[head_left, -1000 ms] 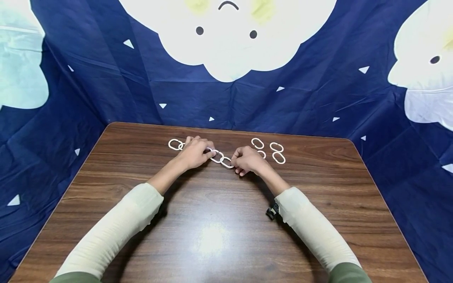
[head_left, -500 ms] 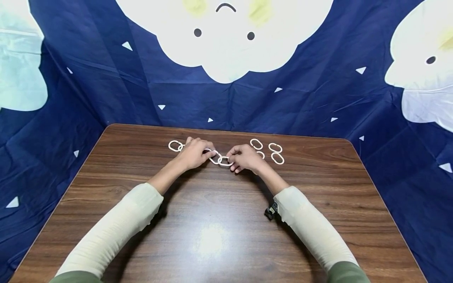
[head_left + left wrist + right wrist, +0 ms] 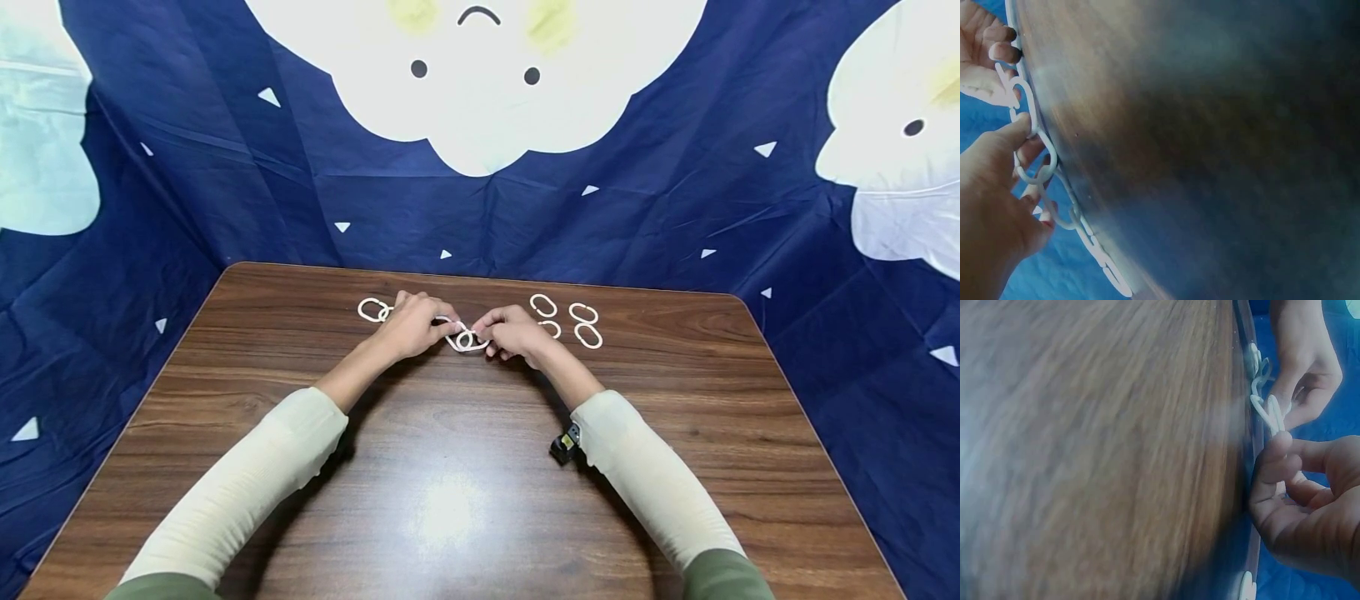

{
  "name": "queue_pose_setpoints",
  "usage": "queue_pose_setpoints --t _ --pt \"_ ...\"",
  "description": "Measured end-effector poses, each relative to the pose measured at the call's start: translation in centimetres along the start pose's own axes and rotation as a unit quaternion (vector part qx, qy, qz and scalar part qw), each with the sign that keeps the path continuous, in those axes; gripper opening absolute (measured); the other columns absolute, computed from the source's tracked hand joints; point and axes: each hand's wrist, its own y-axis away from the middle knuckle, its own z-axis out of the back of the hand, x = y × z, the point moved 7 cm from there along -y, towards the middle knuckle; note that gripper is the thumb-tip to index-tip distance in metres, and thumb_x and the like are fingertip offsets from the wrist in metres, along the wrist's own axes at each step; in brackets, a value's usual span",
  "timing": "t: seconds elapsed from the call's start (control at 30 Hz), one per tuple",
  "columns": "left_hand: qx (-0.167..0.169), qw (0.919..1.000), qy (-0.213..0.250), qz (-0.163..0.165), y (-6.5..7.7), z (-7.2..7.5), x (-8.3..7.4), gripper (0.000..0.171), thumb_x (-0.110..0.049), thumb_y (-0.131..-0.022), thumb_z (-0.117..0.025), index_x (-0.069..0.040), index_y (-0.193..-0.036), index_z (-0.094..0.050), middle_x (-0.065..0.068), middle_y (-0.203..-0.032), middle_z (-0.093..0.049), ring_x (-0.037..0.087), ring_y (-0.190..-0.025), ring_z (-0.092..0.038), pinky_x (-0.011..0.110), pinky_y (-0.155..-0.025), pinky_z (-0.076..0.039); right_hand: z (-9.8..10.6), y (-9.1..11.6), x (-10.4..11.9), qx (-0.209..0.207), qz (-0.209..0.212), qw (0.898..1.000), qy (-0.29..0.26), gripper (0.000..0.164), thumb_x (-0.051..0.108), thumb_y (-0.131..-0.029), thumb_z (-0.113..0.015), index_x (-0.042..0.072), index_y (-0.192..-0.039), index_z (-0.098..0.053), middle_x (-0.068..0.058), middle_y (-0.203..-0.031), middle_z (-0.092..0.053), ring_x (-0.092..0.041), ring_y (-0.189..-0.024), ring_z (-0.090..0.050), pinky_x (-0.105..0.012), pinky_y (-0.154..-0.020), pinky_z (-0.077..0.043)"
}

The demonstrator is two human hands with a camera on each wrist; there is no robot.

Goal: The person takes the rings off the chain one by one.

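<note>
My left hand [image 3: 415, 325] reaches over a row of joined white plastic chain links [image 3: 372, 309] near the table's far side. In the left wrist view its thumb and fingers pinch one chain link [image 3: 1052, 150]. To its right, my right hand [image 3: 517, 332] pinches the end link [image 3: 480, 345] between thumb and fingertips. That end link overlaps its neighbour in the head view, just in front of my left thumb. In the right wrist view two links [image 3: 1275, 415] stand tilted in a V above the right fingertips. My left palm hides the middle of the chain.
Several loose white links [image 3: 588, 336] lie to the right of my right hand, one partly behind it. Brown wood-grain table [image 3: 450, 433] extends toward me. A blue cloth with clouds [image 3: 300, 200] hangs behind and beside it. A small black device [image 3: 564, 446] sits at my right sleeve.
My right hand has moved left toward my left hand, bringing the end link from stretched out to overlapping its neighbour. My left hand has stayed nearly in place.
</note>
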Motion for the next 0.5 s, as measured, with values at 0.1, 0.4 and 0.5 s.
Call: queue_pose_setpoints --t 0.1,0.4,0.5 --pt "-0.001 1.0 0.002 -0.006 -0.01 -0.17 -0.08 0.014 -0.027 -0.105 -0.081 -0.017 -0.111 -0.088 0.003 -0.114 -0.088 0.034 -0.111 -0.074 0.059 -0.102 -0.041 -0.25 -0.05 0.09 0.003 -0.009 1.0 -0.007 0.022 0.002 -0.107 -0.065 -0.002 -0.126 -0.075 0.0 -0.085 -0.066 -0.01 -0.065 -0.061 -0.023 -0.057 -0.045" --pt "0.009 0.9998 -0.009 -0.014 0.01 -0.11 -0.56 0.012 -0.027 -0.104 -0.081 -0.019 -0.109 -0.089 0.004 -0.115 -0.088 0.035 -0.11 -0.074 0.06 -0.101 -0.041 -0.76 -0.43 0.05 0.021 -0.031 0.997 -0.062 0.017 0.001 -0.108 -0.061 -0.004 -0.119 -0.074 0.001 -0.078 -0.062 -0.007 -0.061 -0.053 -0.02 -0.055 -0.043" --pt "0.001 0.9997 -0.008 -0.023 -0.2 -0.33 -0.04 0.015 -0.032 -0.105 -0.08 -0.02 -0.109 -0.089 0.002 -0.114 -0.088 0.033 -0.108 -0.075 0.059 -0.1 -0.043 -0.91 -0.49 0.03 0.036 -0.039 0.995 -0.083 0.01 0.004 -0.11 -0.064 -0.001 -0.111 -0.072 0.002 -0.077 -0.062 -0.005 -0.061 -0.052 -0.019 -0.055 -0.043"
